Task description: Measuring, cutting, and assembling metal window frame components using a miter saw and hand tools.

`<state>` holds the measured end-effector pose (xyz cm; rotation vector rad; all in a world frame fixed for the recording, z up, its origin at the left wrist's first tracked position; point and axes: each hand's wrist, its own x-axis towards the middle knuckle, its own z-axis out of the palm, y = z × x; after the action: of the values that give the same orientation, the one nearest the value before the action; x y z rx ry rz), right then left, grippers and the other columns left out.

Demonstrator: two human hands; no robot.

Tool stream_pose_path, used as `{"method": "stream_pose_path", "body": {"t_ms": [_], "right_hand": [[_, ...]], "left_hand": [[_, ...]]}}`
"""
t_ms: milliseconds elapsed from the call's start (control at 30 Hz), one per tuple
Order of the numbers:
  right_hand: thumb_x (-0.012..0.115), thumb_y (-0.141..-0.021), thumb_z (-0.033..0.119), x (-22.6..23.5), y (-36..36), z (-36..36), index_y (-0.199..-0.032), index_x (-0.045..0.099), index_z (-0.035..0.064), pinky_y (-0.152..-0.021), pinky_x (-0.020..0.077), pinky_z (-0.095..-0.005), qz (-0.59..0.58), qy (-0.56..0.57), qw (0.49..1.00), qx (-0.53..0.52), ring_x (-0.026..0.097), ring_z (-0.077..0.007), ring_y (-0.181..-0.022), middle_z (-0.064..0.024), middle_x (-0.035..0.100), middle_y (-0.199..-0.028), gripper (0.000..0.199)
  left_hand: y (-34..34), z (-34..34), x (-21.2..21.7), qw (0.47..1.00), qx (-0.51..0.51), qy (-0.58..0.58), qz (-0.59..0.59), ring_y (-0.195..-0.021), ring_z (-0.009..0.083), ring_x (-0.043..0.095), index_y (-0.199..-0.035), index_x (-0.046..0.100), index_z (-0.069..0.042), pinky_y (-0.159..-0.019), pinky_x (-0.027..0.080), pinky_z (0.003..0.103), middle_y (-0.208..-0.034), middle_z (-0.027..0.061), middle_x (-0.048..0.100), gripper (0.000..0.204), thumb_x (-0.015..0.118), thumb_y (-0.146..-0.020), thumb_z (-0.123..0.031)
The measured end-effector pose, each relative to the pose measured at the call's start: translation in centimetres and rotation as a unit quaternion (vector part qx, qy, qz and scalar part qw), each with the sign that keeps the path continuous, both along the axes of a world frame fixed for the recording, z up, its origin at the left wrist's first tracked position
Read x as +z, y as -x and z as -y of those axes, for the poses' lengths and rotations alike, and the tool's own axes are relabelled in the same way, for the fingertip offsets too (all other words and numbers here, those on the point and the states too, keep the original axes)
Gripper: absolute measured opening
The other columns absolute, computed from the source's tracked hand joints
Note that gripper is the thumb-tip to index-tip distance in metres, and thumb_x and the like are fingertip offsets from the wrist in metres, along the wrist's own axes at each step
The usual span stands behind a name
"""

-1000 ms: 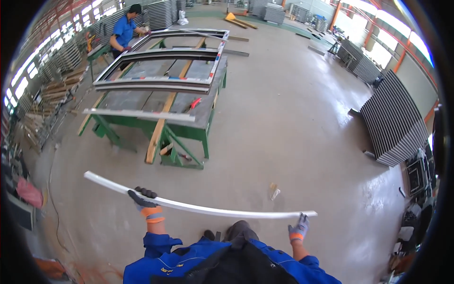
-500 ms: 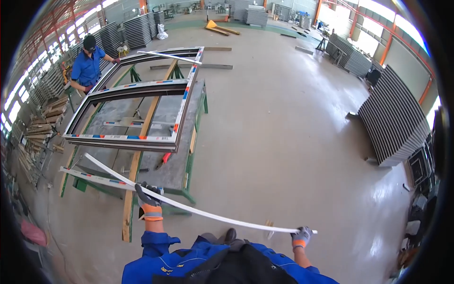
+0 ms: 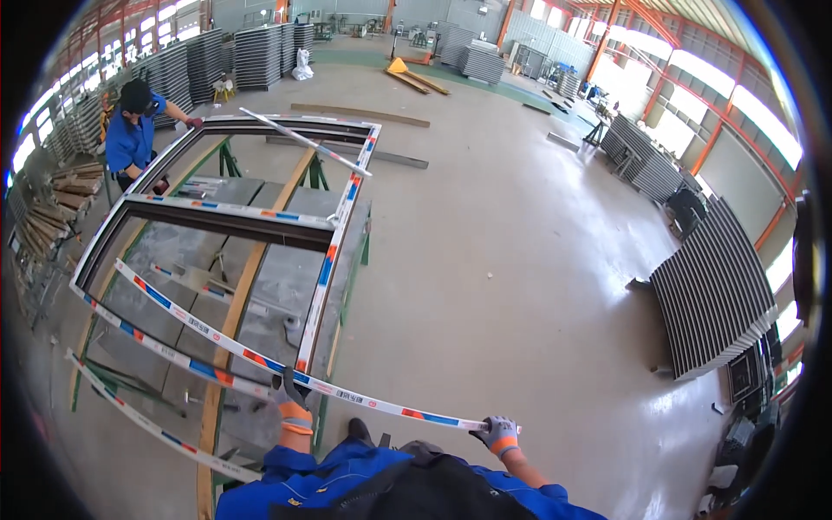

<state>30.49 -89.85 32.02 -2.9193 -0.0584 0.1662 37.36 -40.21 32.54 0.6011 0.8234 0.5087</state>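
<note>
One left hand [image 3: 293,396], in a grey glove with an orange cuff, is wrapped around a long, thin, white strip [image 3: 373,402] marked with blue and red-orange patches. The right hand [image 3: 498,434], in a matching glove, is curled around the same strip close to its right end, and only a small bit is left poking out past the fingers. The strip's other end is pointed up to the left, over a big, oblong, white and dark brown frame [image 3: 326,267] with a bar across its middle. The frame's near right corner is crossed by the strip, but whether they are touching cannot be told. Under the frame, a long, yellow-brown wooden beam [image 3: 211,425] and a green table with a grey top [image 3: 282,279] can be seen. One more patched strip [image 3: 143,418] is set just beside the frame's near edge, and a slanting pale strip [image 3: 303,144] is laid across its far right corner. At the far left corner, the frame is touched by a co-worker in a blue shirt [image 3: 132,146]. Farther off, a yellow pallet truck [image 3: 407,78] is parked, and on the right, grey ridged panels [image 3: 715,295] are piled high
</note>
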Motion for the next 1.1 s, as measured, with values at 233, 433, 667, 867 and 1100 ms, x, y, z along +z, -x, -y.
{"method": "stream_pose_path", "body": {"t_ms": [233,433,667,867,1100], "right_hand": [[0.068,-0.071,0.066,0.0,-8.4,-0.4,-0.088,0.071,0.0137,-0.085,0.0475,-0.0434,-0.162,0.013,0.986,-0.039,0.064,-0.0321,-0.093,-0.0122,0.069,-0.092,0.055],[0.063,-0.073,0.072,0.3,-20.5,-0.8,-0.089,0.071,0.0158,-0.076,0.0514,-0.0396,-0.212,0.023,0.976,0.048,0.067,-0.0292,-0.086,-0.0094,0.071,-0.087,0.059],[0.06,-0.08,0.067,2.1,-35.8,-6.6,-0.092,0.068,0.0159,-0.065,0.0515,-0.0413,-0.213,0.028,0.92,0.329,0.066,-0.0316,-0.074,-0.0102,0.069,-0.078,0.053],[0.062,-0.087,0.049,4.0,-42.0,-9.5,-0.103,0.063,0.0123,-0.057,0.0503,-0.0418,-0.184,0.016,0.848,0.497,0.065,-0.0338,-0.064,-0.0127,0.067,-0.072,0.04],[0.057,-0.089,0.048,6.6,-46.5,-19.0,-0.122,0.055,0.0132,-0.062,0.0513,-0.0426,-0.207,-0.076,0.82,0.528,0.066,-0.0344,-0.072,-0.0131,0.069,-0.081,0.048]], "left_hand": [[-10.5,0.3,1.5,0.999,-0.016,-0.034,0.018,-0.072,0.0173,0.061,-0.108,0.053,-0.017,-0.065,0.054,0.033,-0.082,0.004,0.059,0.029,0.072,-0.085,-0.019],[-17.2,-2.3,-2.9,0.998,0.048,-0.037,0.023,-0.082,0.0191,0.062,-0.113,0.046,-0.025,-0.071,0.055,0.035,-0.094,0.0047,0.059,0.039,0.072,-0.085,-0.02],[-13.1,-5.7,-8.4,0.989,0.139,-0.053,0.017,-0.083,0.0222,0.063,-0.114,0.055,-0.01,-0.073,0.057,0.038,-0.098,0.0086,0.061,0.028,0.066,-0.088,-0.014],[-18.3,1.5,-3.5,0.978,0.099,-0.176,-0.046,-0.08,0.0172,0.066,-0.122,0.056,-0.005,-0.067,0.058,0.033,-0.094,0.0051,0.064,0.035,0.066,-0.089,-0.011],[-21.0,-2.2,-0.6,0.981,0.13,-0.139,-0.045,-0.072,0.0134,0.063,-0.138,0.044,-0.008,-0.056,0.054,0.027,-0.096,0.004,0.063,0.055,0.068,-0.088,-0.013]]}}
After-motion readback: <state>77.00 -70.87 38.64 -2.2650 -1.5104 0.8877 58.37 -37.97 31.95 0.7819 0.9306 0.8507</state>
